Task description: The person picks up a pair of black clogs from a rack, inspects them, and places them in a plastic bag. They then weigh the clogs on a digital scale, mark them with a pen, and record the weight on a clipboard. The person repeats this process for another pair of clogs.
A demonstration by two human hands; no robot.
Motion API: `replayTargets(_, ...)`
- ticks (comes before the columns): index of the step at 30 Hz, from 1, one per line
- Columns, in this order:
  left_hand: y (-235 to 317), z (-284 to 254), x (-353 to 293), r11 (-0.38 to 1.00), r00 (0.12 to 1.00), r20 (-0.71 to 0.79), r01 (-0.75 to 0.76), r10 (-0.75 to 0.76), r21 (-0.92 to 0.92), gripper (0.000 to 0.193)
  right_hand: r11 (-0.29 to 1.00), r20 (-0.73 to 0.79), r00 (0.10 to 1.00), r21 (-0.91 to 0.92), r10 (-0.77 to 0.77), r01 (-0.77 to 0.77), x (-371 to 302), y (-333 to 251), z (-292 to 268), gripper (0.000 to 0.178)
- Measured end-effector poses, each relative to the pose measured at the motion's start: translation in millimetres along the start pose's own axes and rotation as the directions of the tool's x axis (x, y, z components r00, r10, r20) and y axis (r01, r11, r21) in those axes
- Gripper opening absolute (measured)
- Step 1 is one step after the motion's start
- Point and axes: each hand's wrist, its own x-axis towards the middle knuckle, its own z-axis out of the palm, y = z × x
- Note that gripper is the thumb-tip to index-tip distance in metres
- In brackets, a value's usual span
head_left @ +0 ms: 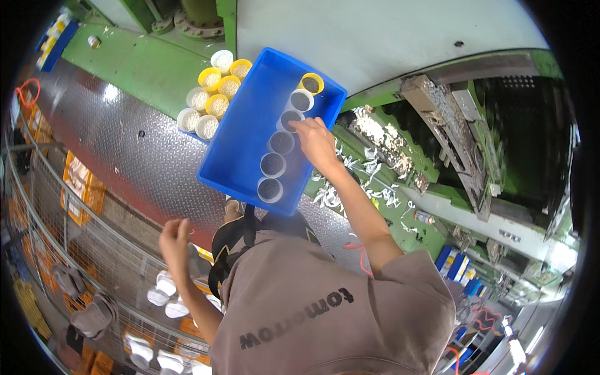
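A row of round cups with dark grey granules runs down the right side of a blue plastic tray [240,134]. The far one is a yellow cup [320,79]; those nearer me are white, such as the nearest white cup [279,192]. My right hand [317,144] reaches over the tray's right edge, its fingers closed at the rim of a white cup [287,115], the third from the far end. My left hand [175,245] hangs in the air left of my body, away from the tray, fingers loosely bent and apart, with nothing visible in it.
Yellow and white cups of pale pellets [217,105] stand left of the tray. White scraps [375,165] litter the green machine bed on the right. A wire mesh railing [94,234] curves along the lower left, with pale shoes [164,287] in orange crates beyond it.
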Motion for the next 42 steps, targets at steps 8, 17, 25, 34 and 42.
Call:
replayTargets(8, 45.8, 124.8, -21.7, 0.833, 0.881, 0.14, -0.472, 0.451, 0.286, 0.03, 0.999, -0.049, 0.998, 0.004, 0.044, -0.044, 3.9, 20.4, -5.7, 0.024)
replayTargets(17, 62.0, 186.3, 3.8, 0.563, 0.769, 0.303, -0.625, 0.563, 0.541, 0.026, 0.965, 0.051, 0.974, 0.158, -0.221, 0.211, -23.0, 1.1, 7.2, 0.011)
replayTargets(25, 47.9, 201.5, 14.3, 0.281, 0.62, 0.445, -0.736, 0.646, 0.616, 0.008, 0.974, 0.041, 0.981, 0.135, -0.19, 0.183, -35.9, -3.1, 9.3, 0.01)
replayTargets(34, 48.5, 203.0, 32.6, 0.159, 0.474, 0.486, -0.816, 0.734, 0.555, 0.003, 0.994, -0.187, 0.982, -0.091, 0.042, -0.06, 50.2, 67.8, -4.2, 0.018)
replayTargets(42, 49.9, 195.0, 28.2, 0.228, 0.504, 0.419, -0.801, 0.755, 0.553, 0.013, 0.92, 0.146, 0.978, -0.384, 0.15, -0.083, 134.8, 109.6, 31.5, 0.017)
